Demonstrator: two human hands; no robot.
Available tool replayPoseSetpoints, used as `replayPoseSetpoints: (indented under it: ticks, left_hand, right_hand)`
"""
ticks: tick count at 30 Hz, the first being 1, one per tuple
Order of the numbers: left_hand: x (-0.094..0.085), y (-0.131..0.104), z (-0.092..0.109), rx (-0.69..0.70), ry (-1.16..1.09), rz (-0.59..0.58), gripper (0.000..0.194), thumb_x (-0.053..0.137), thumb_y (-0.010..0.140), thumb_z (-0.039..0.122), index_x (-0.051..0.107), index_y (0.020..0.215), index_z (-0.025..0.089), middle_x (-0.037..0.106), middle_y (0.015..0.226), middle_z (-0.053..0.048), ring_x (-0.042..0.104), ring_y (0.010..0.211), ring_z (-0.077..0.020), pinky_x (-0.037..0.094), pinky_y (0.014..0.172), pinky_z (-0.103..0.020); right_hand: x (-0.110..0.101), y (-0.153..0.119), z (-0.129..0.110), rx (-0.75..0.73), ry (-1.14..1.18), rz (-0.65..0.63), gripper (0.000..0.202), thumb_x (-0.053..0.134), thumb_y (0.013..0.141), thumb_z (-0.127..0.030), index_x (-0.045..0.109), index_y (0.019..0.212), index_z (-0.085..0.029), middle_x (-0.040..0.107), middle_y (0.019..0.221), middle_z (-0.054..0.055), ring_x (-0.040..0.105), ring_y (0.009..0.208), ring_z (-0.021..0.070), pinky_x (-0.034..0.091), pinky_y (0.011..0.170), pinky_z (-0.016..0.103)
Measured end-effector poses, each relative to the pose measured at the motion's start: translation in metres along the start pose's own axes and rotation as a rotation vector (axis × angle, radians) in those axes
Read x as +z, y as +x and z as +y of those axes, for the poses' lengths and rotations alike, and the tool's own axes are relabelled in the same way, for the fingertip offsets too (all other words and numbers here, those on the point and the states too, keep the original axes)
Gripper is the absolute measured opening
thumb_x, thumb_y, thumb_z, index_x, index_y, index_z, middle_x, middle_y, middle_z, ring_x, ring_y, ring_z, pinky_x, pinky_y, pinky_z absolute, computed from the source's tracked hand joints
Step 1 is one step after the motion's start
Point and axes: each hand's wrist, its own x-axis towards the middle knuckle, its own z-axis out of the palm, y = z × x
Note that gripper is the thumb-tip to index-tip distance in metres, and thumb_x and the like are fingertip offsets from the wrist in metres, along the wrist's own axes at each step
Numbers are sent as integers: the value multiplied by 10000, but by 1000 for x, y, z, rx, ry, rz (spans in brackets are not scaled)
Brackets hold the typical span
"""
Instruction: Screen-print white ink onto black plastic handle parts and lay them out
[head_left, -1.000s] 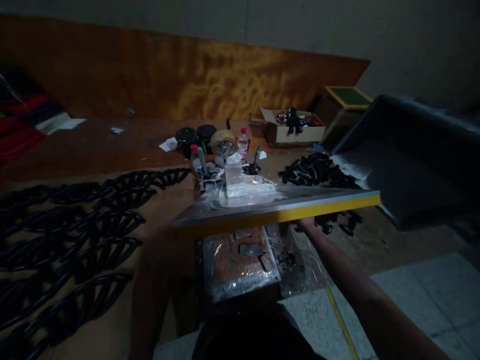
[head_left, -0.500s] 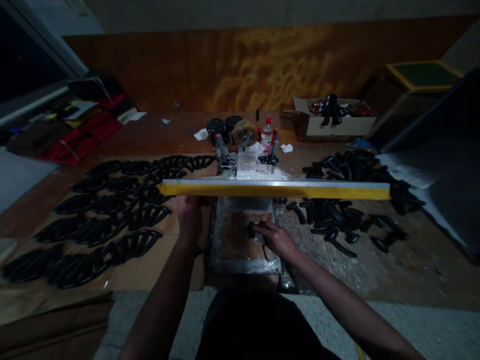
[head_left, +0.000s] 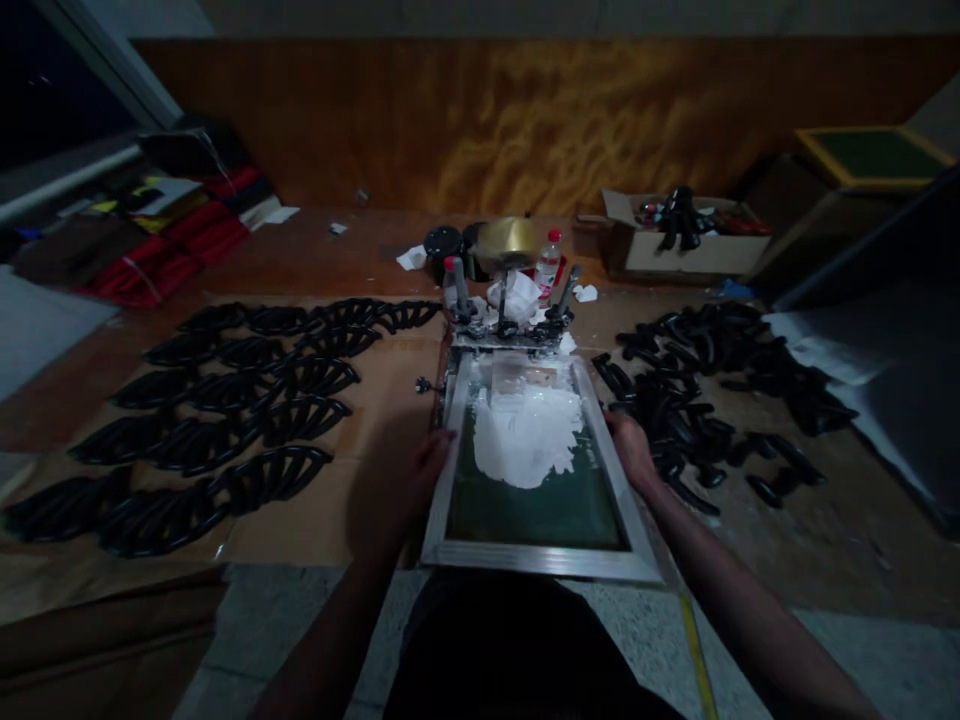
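A silkscreen frame (head_left: 544, 562) with aluminium rails lies lowered before me, its green mesh (head_left: 536, 518) facing up. White ink (head_left: 525, 440) is spread over the mesh's upper half, and a pale flat rectangular piece (head_left: 525, 375) sits at its far end. My left hand (head_left: 426, 472) is closed at the left rail, its fingers dim in shadow. On the opposite rail, my right hand (head_left: 631, 448) grips the edge, some fingers hidden. The far end of the frame meets a hinge clamp (head_left: 510, 335). The board underneath is covered.
Rows of black curved handles (head_left: 187, 515) lie on cardboard at left; loose black handles (head_left: 697, 430) are heaped at right. Behind the clamp stand a red-capped bottle (head_left: 548, 265), a tape roll (head_left: 507, 238) and crumpled paper (head_left: 516, 296). A cardboard box (head_left: 690, 252) sits back right.
The silkscreen frame has swung down from its raised, edge-on position. My left hand came down with it; my right hand left the board underneath and moved to the right rail.
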Motion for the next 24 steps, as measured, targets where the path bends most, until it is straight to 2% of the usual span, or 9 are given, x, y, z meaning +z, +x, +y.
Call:
replayPoseSetpoints:
  ticks: [2, 5, 7, 10, 12, 15, 18, 21, 24]
  left_hand:
    - [8, -2, -26, -66, 3, -62, 538, 570, 849, 459, 610, 1302, 171, 749, 959, -75, 690, 828, -227, 571, 728, -345]
    - [19, 5, -52, -89, 38, -123, 693, 564, 836, 457, 469, 1433, 117, 743, 911, -93, 683, 783, -235, 569, 713, -362]
    - [22, 10, -62, -77, 64, -135, 691, 553, 843, 474, 473, 1428, 115, 738, 935, -102, 684, 823, -242, 566, 760, -379]
    - [23, 14, -71, -78, 65, -151, 656, 527, 868, 485, 483, 1415, 125, 723, 1057, -130, 685, 925, -256, 555, 840, -409]
    - [22, 14, -76, -71, 70, -152, 625, 525, 880, 469, 491, 1408, 136, 703, 1146, -142, 677, 1002, -264, 538, 897, -423]
    - [23, 12, -79, -58, 93, -137, 570, 520, 891, 423, 508, 1391, 149, 667, 1252, -143, 652, 1098, -261, 502, 978, -428]
    - [24, 11, -76, -74, 85, -133, 542, 516, 891, 392, 525, 1374, 146, 666, 1259, -145, 653, 1100, -261, 509, 969, -423]
    - [23, 10, -71, -78, 66, -127, 549, 527, 885, 417, 536, 1363, 147, 714, 1136, -128, 686, 984, -258, 544, 883, -413]
    - [24, 9, -68, -85, 74, -115, 559, 539, 872, 423, 546, 1352, 137, 733, 1033, -114, 694, 890, -246, 552, 842, -406]
  right_hand:
    - [-13, 17, -10, 29, 5, 121, 318, 484, 960, -243, 640, 1209, -122, 614, 1189, 170, 589, 1109, 281, 480, 957, 419]
    - [-20, 41, -60, -202, 27, 245, 549, 604, 870, -259, 501, 1389, -114, 485, 1404, 182, 464, 1276, 318, 414, 1041, 436]
    - [-16, 51, -98, -353, -12, 130, 548, 644, 833, -245, 524, 1355, -132, 539, 1353, 167, 485, 1239, 315, 422, 1014, 422]
    - [-5, 42, -129, -381, -121, -166, 267, 586, 837, -161, 660, 1094, -163, 683, 1067, 128, 600, 1027, 272, 462, 872, 333]
    - [1, 22, -128, -428, -162, -274, 228, 544, 840, -123, 676, 1021, -166, 697, 1023, 120, 621, 969, 251, 462, 819, 306]
    - [-3, -9, -112, -655, -127, -370, 258, 524, 839, -106, 680, 1034, -168, 697, 1051, 114, 617, 989, 236, 452, 843, 306]
    - [-13, -19, -103, -779, -80, -475, 282, 562, 782, -90, 694, 1004, -202, 707, 1000, 68, 623, 961, 220, 450, 825, 293]
    - [-12, -13, -108, -699, -70, -411, 255, 573, 786, -104, 698, 982, -209, 709, 992, 60, 618, 962, 221, 449, 799, 289]
    - [6, -20, -107, -680, -74, -279, 271, 516, 865, -131, 686, 1071, -175, 693, 1104, 110, 586, 1037, 247, 451, 873, 335]
